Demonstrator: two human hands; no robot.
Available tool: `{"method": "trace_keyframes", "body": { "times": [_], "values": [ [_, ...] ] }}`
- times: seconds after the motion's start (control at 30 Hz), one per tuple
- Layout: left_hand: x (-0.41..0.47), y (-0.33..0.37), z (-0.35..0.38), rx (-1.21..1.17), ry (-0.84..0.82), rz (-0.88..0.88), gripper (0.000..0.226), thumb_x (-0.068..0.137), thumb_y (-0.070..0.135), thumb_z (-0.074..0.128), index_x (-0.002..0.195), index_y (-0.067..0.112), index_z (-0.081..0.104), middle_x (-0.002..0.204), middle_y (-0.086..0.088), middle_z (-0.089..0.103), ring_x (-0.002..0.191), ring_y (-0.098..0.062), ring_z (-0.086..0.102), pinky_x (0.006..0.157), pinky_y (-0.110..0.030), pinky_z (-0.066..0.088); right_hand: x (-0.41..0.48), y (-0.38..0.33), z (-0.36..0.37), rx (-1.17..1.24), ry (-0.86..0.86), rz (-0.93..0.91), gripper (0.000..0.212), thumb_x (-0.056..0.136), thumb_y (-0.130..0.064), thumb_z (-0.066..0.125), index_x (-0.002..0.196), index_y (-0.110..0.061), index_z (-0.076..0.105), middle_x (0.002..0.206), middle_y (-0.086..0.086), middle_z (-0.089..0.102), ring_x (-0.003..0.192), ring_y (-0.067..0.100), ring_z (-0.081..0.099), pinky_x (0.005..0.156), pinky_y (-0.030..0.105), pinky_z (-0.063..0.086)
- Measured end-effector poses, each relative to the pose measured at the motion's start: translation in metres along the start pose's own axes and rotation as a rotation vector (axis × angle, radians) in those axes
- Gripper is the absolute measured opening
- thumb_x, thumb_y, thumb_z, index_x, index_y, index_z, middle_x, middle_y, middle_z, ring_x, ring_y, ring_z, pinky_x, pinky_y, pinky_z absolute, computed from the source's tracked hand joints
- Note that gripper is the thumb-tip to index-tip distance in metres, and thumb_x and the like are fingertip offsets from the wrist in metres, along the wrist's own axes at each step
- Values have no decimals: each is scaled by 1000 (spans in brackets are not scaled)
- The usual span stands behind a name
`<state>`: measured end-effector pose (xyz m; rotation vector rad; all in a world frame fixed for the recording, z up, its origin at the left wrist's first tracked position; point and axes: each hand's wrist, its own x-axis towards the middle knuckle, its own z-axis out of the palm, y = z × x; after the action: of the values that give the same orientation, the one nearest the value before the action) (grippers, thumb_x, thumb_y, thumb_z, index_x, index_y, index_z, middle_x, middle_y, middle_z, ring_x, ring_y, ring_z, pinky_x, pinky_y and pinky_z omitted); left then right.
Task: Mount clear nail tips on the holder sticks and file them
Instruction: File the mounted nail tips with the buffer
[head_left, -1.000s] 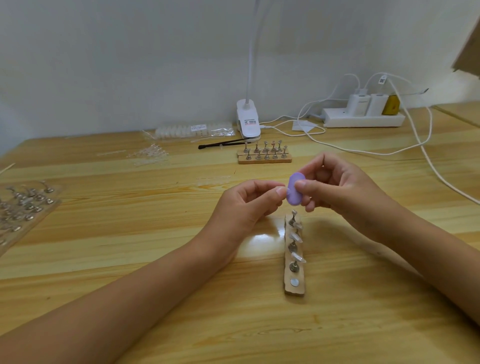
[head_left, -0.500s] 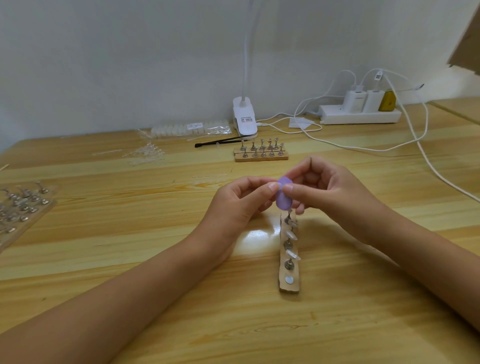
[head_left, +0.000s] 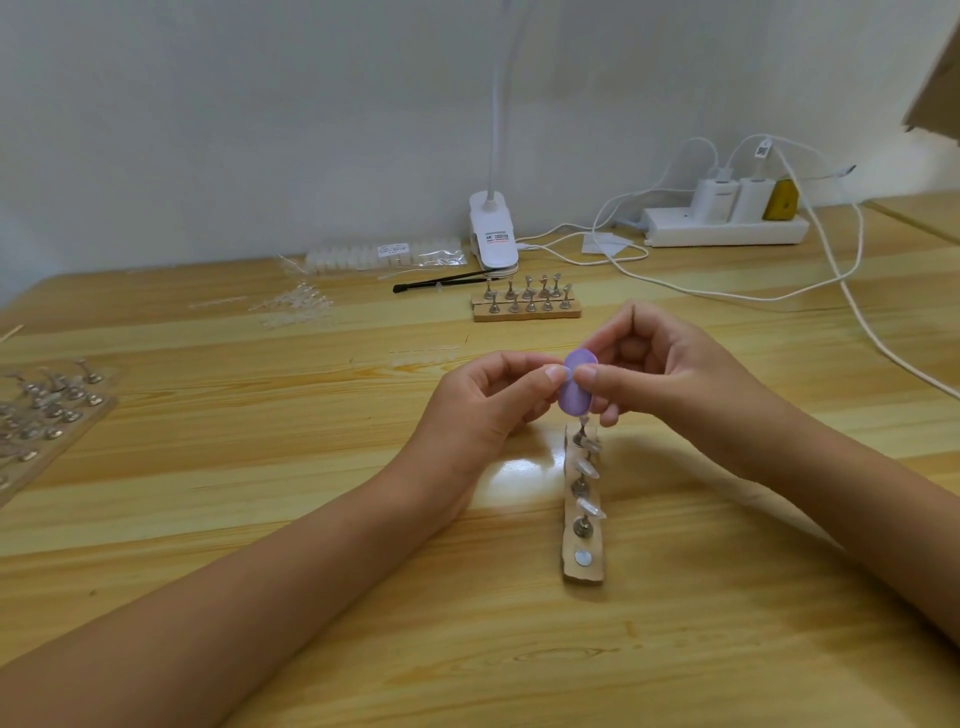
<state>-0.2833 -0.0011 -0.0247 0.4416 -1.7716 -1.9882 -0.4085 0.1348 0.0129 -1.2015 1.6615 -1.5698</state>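
The right hand (head_left: 675, 384) pinches a purple file (head_left: 575, 382) between thumb and forefinger, just above the far end of a wooden base (head_left: 584, 571) at mid-table (head_left: 311, 519). The left hand (head_left: 483, 405) – fingers curled – pinches at the file's left edge, perhaps with a tip between, too small to tell. Sticks (head_left: 582, 527) on the base carry clear tips (head_left: 591, 509).
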Motion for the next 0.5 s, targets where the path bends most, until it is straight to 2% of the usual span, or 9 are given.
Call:
{"method": "trace_keyframes", "body": {
  "times": [0.07,0.2,0.23,0.37,0.43,0.5],
  "values": [
    [0,0,0,6,-1,3,35,71,37,78,99,16,75,103,-10,75,102,-23,68,99,-36,53,0,-1,0,-17,-12,1,32,75,-23,72,98,-5,58,81,5,74,68,12,68,59,20,54],
    [-1,0,1,54,-23,19,18,76,31,76,92,25,77,94,3,75,90,-7,67,86,-25,52,2,0,-3,26,135,-44,18,84,-12,70,97,-9,58,79,3,73,66,12,67,61,20,54],
    [-1,-1,1,55,-18,18,18,76,31,76,92,25,77,95,3,75,92,-8,68,88,-26,52,3,0,-4,25,127,-38,21,82,-14,71,97,-9,57,79,3,73,66,12,67,61,21,54],
    [0,0,0,15,11,15,34,71,39,79,98,19,75,104,-10,75,111,-32,66,102,-41,50,0,-1,1,-33,-10,-7,32,73,-23,73,95,-6,56,79,6,74,67,13,68,58,20,54],
    [0,-1,0,17,4,19,34,68,42,79,95,21,76,102,-8,76,108,-30,67,100,-39,51,1,1,2,-19,33,-35,27,78,-17,72,96,-6,57,79,6,74,68,12,69,59,20,54],
    [0,-1,1,27,0,18,28,69,38,80,92,23,77,99,-4,76,99,-20,69,96,-34,51,2,2,1,14,107,-61,22,81,-14,71,96,-7,57,79,5,73,67,13,68,59,21,54]
  ]
}}
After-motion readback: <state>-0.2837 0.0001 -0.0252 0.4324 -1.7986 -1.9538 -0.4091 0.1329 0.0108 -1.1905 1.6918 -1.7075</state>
